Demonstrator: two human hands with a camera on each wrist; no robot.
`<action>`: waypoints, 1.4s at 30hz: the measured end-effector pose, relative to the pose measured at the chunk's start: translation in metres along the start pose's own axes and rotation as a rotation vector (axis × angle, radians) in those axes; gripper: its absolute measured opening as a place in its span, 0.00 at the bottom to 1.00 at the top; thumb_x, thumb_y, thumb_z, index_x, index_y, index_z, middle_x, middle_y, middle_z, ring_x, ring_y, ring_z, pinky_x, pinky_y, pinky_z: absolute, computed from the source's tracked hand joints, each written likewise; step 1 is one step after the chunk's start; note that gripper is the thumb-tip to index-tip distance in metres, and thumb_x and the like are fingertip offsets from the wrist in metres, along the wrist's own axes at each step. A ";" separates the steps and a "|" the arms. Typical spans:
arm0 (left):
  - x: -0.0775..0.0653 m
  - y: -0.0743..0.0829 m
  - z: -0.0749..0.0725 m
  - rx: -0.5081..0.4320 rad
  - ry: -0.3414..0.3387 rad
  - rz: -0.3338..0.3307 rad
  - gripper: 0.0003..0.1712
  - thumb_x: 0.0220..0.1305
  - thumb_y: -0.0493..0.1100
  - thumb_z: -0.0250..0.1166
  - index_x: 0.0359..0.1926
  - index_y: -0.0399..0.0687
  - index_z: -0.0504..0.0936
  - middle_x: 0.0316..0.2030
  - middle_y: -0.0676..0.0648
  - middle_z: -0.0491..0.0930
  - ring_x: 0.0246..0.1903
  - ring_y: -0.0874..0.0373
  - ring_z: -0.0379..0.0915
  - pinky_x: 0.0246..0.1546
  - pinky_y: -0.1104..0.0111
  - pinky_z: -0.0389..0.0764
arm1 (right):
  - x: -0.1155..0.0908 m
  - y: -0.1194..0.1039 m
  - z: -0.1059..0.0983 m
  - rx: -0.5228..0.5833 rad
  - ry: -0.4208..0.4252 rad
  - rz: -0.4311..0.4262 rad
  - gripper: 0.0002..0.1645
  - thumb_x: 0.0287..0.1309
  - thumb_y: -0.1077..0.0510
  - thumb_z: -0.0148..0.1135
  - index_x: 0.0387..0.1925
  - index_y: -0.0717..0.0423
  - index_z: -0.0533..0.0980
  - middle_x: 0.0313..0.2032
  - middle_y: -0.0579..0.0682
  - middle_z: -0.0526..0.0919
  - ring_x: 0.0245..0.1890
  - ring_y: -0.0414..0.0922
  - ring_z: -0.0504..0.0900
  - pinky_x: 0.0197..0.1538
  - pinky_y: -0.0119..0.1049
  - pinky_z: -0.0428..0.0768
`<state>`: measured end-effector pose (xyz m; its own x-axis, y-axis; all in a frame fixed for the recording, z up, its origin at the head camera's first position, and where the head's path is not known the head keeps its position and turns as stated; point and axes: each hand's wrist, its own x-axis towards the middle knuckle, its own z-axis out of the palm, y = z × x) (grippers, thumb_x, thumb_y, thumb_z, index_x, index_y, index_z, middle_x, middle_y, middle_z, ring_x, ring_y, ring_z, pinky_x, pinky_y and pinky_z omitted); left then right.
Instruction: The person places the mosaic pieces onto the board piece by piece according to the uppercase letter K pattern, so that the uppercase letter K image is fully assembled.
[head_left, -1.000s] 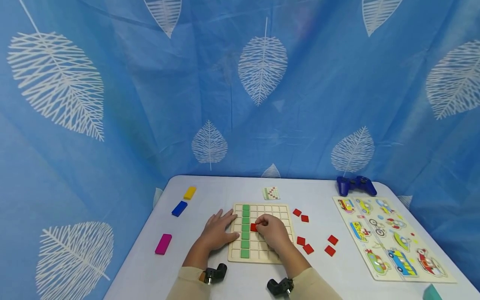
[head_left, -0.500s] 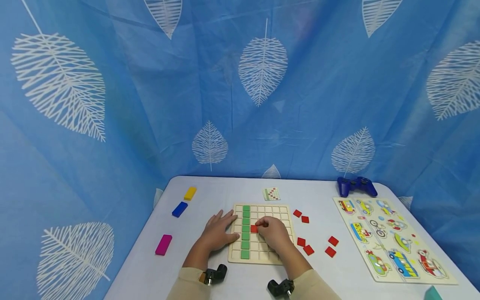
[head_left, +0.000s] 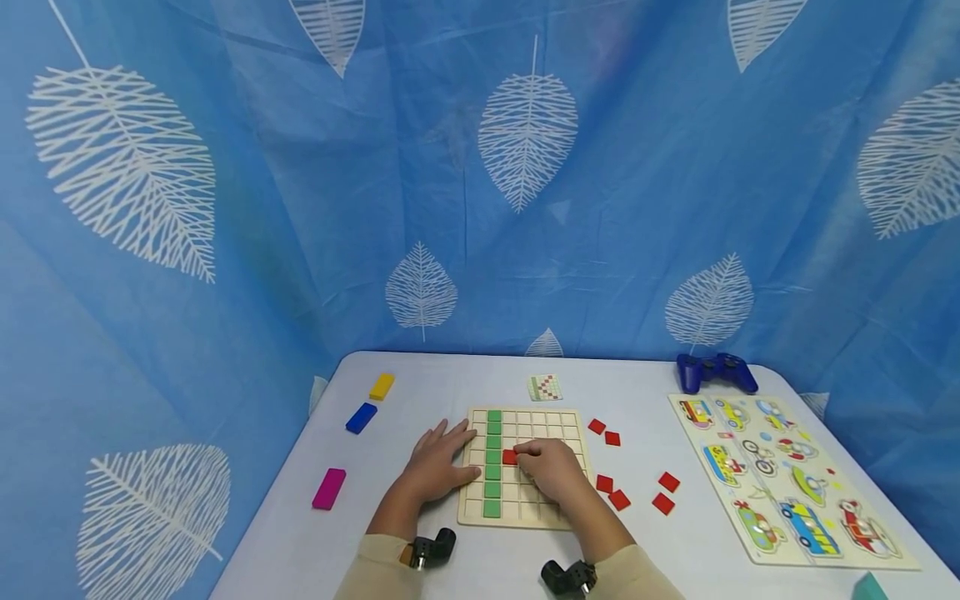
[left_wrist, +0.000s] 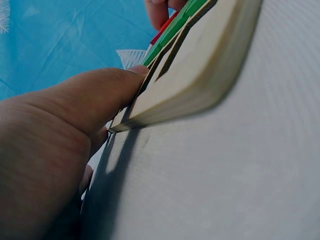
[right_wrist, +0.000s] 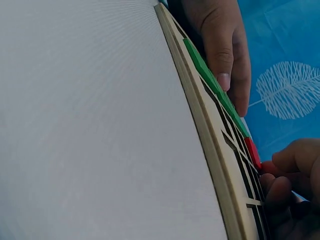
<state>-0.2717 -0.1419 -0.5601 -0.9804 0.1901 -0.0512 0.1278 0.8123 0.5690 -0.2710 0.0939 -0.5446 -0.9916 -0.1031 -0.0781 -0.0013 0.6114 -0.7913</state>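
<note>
Red tile (head_left: 510, 457) sits at a cell beside the green column (head_left: 492, 457) on the board (head_left: 517, 524) — right hand (head_left: 551, 468) fingertips at its edge, can't tell if pinching. Left hand (head_left: 437, 463) spread flat, steadying the board's left side. Judging by the pattern card (head_left: 545, 387): greens done, reds barely started — six loose red tiles (head_left: 604, 483) left.

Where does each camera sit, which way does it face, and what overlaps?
Head: worn there, facing forward and down at the board; left hand, right hand and sleeves show.
Left wrist: worn there, looking across the board; left hand large, right hand partly.
Right wrist: worn there, looking across the board; right hand, left hand partly.
Shared: both wrist views show the red tile.
</note>
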 end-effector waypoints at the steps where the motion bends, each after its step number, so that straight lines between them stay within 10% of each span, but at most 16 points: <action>1: 0.000 0.000 0.000 -0.003 0.000 0.000 0.43 0.64 0.62 0.72 0.77 0.64 0.70 0.82 0.56 0.57 0.84 0.43 0.39 0.79 0.36 0.47 | 0.000 0.000 0.000 -0.002 0.002 -0.001 0.12 0.67 0.53 0.66 0.48 0.45 0.90 0.57 0.50 0.87 0.56 0.50 0.80 0.53 0.48 0.80; 15: 0.001 -0.001 0.002 -0.005 0.001 -0.008 0.43 0.63 0.62 0.73 0.77 0.64 0.71 0.82 0.56 0.57 0.84 0.43 0.39 0.78 0.34 0.48 | -0.001 0.003 -0.003 0.039 -0.028 -0.007 0.14 0.72 0.52 0.61 0.49 0.44 0.89 0.46 0.50 0.88 0.36 0.45 0.79 0.37 0.37 0.76; 20: 0.001 -0.002 0.004 0.003 0.008 -0.005 0.43 0.63 0.62 0.73 0.76 0.63 0.71 0.81 0.55 0.58 0.83 0.42 0.40 0.78 0.34 0.49 | -0.005 0.006 -0.008 0.240 -0.081 0.033 0.15 0.73 0.52 0.60 0.54 0.50 0.85 0.26 0.51 0.81 0.26 0.45 0.78 0.33 0.37 0.78; 26: 0.000 -0.001 0.004 -0.003 0.008 0.013 0.43 0.63 0.61 0.73 0.76 0.62 0.71 0.81 0.55 0.58 0.83 0.42 0.40 0.79 0.35 0.47 | -0.010 0.013 -0.026 0.378 -0.020 0.035 0.13 0.72 0.57 0.61 0.51 0.58 0.83 0.27 0.51 0.80 0.27 0.44 0.77 0.33 0.34 0.79; 42: 0.001 -0.002 0.001 0.010 0.015 0.057 0.43 0.63 0.60 0.72 0.77 0.58 0.71 0.81 0.53 0.59 0.83 0.42 0.41 0.81 0.41 0.44 | -0.037 0.045 -0.089 -0.054 0.111 0.032 0.16 0.66 0.56 0.69 0.53 0.54 0.83 0.46 0.51 0.82 0.43 0.47 0.79 0.41 0.39 0.82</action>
<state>-0.2726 -0.1431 -0.5625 -0.9735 0.2284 -0.0068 0.1851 0.8056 0.5628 -0.2456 0.1946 -0.5235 -0.9995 0.0026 -0.0324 0.0262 0.6549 -0.7553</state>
